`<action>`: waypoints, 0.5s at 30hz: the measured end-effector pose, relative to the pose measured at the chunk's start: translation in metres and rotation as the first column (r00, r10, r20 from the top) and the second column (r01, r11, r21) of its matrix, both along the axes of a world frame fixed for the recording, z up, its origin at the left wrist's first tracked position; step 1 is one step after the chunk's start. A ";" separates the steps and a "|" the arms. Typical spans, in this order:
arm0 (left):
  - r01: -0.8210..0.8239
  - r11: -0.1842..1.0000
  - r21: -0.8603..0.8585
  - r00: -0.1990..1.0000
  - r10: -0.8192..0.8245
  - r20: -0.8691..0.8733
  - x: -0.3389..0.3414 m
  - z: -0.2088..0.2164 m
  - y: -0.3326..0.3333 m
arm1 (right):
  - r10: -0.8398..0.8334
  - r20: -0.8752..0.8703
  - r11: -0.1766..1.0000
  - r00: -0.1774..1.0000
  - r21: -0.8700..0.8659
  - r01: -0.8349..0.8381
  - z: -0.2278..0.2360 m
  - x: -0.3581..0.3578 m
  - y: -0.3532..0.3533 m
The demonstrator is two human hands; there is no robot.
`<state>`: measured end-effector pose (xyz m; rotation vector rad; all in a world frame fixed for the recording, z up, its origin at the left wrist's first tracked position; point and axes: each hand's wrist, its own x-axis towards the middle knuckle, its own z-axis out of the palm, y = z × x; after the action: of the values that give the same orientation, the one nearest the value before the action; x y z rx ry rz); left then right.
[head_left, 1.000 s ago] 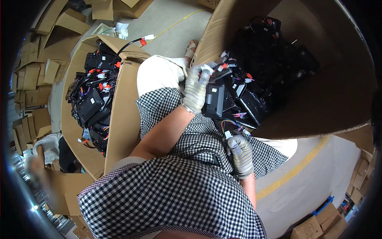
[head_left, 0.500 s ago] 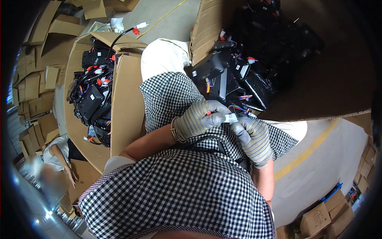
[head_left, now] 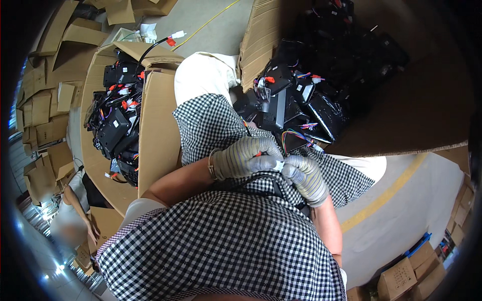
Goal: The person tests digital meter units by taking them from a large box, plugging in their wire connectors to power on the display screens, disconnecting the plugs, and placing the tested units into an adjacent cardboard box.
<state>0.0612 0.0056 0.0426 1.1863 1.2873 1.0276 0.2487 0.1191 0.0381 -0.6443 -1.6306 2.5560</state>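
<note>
Over my checked apron (head_left: 211,241), my two gloved hands meet at a small white plug connector (head_left: 279,165). My left hand (head_left: 245,158), in a grey striped glove, pinches it from the left, with a bit of red showing between the fingers. From the other side, my right hand (head_left: 307,179), in the same kind of glove, closes its thumb and fingers on it. Most of the connector is covered by the fingertips. Just beyond my hands, thin coloured wires (head_left: 292,133) loop near the black electronic units (head_left: 278,113) heaped in the large carton.
The large cardboard carton (head_left: 258,37) opens in front of me to the right. A second carton (head_left: 159,130) at my left holds several black units (head_left: 113,128) with cables. Flattened boxes (head_left: 47,105) are stacked far left, where another person's arm (head_left: 75,200) shows. Boxes (head_left: 396,278) stand lower right.
Both hands have drawn slightly closer to my body and to the left, with the connector now more covered. The dark unit above my left hand has shifted, exposing an orange-red plug in the carton.
</note>
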 end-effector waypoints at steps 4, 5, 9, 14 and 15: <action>-0.021 0.998 -0.058 0.999 0.020 -0.026 -0.027 -0.021 0.027 | -0.012 0.022 0.992 1.000 -0.123 0.015 0.018 -0.006 -0.011; -0.101 0.994 0.029 0.907 0.104 -0.408 -0.041 -0.035 0.037 | -0.015 0.053 0.993 0.998 -0.115 0.022 0.017 -0.008 -0.013; -0.292 0.785 -0.547 -0.119 -0.597 -0.793 -0.058 -0.095 0.054 | -0.036 0.033 0.986 0.999 -0.159 0.041 0.008 -0.008 -0.015; -0.245 0.676 -0.695 0.010 -0.715 -0.699 -0.061 -0.091 0.064 | -0.066 0.028 0.980 0.997 -0.186 0.070 0.008 -0.010 -0.017; -0.248 0.677 -0.693 0.007 -0.714 -0.700 -0.062 -0.092 0.063 | -0.066 0.023 0.981 0.998 -0.184 0.069 0.010 -0.011 -0.017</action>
<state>-0.0010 0.0687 -0.0490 1.4192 2.0722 -1.0074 0.2381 0.1024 0.0480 -0.7218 -1.3607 2.6799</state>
